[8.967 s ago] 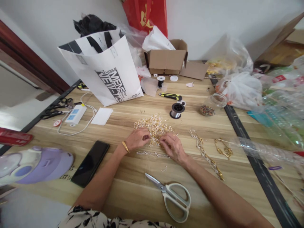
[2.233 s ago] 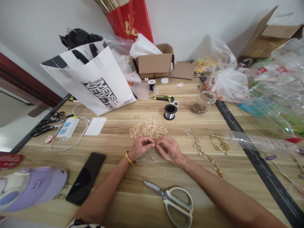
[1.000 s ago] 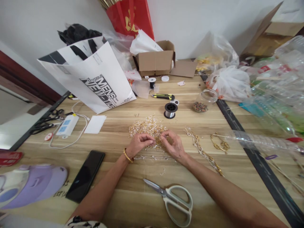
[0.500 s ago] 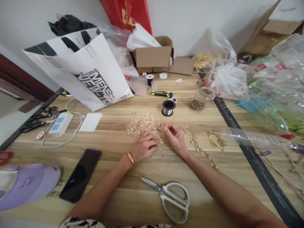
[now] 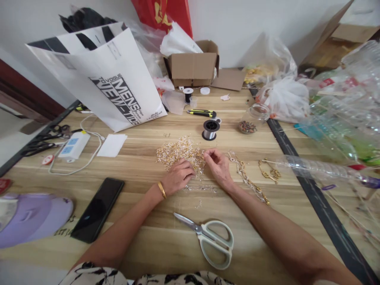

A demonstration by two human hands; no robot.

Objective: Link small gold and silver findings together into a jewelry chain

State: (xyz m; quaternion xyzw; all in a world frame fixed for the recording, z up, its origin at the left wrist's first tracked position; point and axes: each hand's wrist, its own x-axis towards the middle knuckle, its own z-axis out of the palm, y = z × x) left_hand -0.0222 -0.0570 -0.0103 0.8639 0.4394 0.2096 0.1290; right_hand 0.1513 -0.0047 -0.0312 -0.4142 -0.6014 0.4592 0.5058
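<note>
The left hand (image 5: 178,176) has drawn apart from the right hand (image 5: 220,169).

1 broad gold-coloured bangle (image 5: 162,190) rings the left wrist (image 5: 155,194); the cream garment (image 5: 95,275) bears an irregular black print.

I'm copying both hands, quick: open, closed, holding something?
Left hand: at the gold-and-silver jewelry pieces; can't tell its grip.
Right hand: pinched closed; anything held too small to tell.
</note>
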